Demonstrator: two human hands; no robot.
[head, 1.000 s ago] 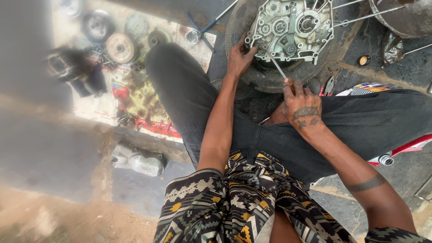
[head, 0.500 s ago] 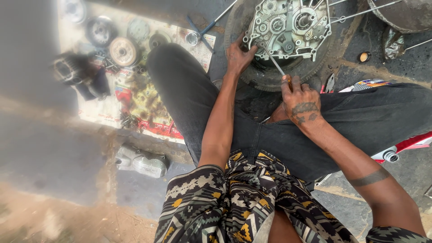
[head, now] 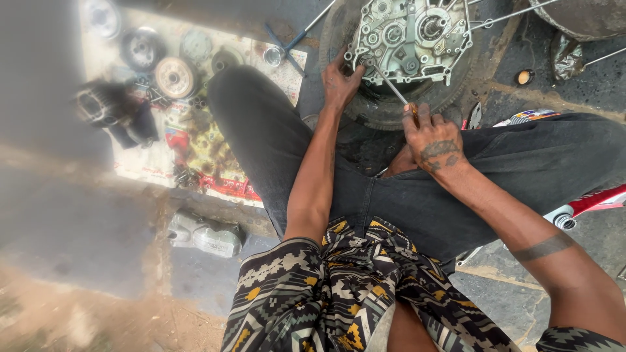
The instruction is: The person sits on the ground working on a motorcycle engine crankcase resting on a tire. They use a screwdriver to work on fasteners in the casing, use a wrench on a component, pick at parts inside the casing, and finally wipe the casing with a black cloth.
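at far left i note a printed sheet (head: pixel 215 150) on the ground carrying removed parts: round clutch-like discs (head: pixel 173 77), a dark finned cylinder (head: pixel 98 104) and loose small hardware. a grey metal cover (head: pixel 208 234) lies below it, apart from the sheet. judging by these, disassembly is well advanced; the engine casing (head: pixel 411 39) itself is open, its gears and shafts exposed, and it rests on a tyre (head: pixel 385 114), so internal work remains. my left hand (head: pixel 339 81) is spread, fingers pressed on the casing's left edge, clamped on nothing. my right hand (head: pixel 433 137) is closed around the handle of a screwdriver (head: pixel 391 83). the shaft runs up and left from that grip, its tip touching the casing's lower left, just beside the left fingertips. the casing sits beyond both hands, between my knees
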